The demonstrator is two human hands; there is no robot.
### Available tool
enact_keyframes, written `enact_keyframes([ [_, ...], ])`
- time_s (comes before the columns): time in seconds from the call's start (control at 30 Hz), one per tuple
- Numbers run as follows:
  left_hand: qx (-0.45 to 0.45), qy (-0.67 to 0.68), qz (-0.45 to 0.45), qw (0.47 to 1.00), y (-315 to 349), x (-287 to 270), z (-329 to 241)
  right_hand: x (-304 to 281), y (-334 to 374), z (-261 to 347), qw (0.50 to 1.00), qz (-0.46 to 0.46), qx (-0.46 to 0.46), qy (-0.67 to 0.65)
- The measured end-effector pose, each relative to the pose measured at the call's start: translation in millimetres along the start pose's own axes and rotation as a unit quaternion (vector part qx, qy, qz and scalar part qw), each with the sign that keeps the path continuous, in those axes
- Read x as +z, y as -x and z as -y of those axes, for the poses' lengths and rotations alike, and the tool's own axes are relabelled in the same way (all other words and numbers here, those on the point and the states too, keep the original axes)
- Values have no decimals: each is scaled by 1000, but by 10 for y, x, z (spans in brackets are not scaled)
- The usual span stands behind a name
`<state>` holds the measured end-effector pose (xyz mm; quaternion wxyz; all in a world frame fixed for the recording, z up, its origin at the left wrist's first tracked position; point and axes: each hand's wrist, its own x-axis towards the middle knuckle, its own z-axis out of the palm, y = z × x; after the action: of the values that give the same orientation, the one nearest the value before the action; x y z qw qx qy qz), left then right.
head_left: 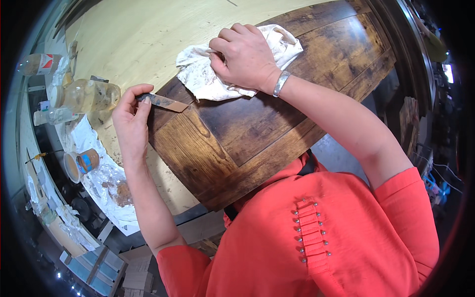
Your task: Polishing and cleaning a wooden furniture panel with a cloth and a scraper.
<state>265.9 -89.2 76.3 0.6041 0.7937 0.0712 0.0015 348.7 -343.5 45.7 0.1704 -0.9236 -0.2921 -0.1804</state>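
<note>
A dark brown wooden panel (277,119) with grain and framed edges lies slantwise on a pale work table. My right hand (243,55) is closed over a crumpled white cloth (194,74) with faint brown stains, pressing it onto the panel's far edge. A metal bracelet circles that wrist. Beside the panel's left end, my left hand (132,111) pinches a small flat scraper (168,103) by its dark end between thumb and fingers. The scraper's tan, slanted tip points right, over the panel's corner; whether it touches the wood I cannot tell.
Along the left side of the pale table (143,29) lie several clear plastic bottles, among them a cloudy wide jar (94,95). Nearer sits a small cup of brown stuff (89,161) by a stained white sheet (99,183). Dark mouldings (415,54) stand at the right.
</note>
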Motion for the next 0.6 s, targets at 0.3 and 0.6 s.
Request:
enact_keyframes([
  [0.3,-3,-6,-6,1000,-43,-14,11,0,-16,14,1000,-1,-4,4],
  [0.6,-14,-5,-10,1000,-36,-37,20,1,-7,17,1000,-5,-7,2],
])
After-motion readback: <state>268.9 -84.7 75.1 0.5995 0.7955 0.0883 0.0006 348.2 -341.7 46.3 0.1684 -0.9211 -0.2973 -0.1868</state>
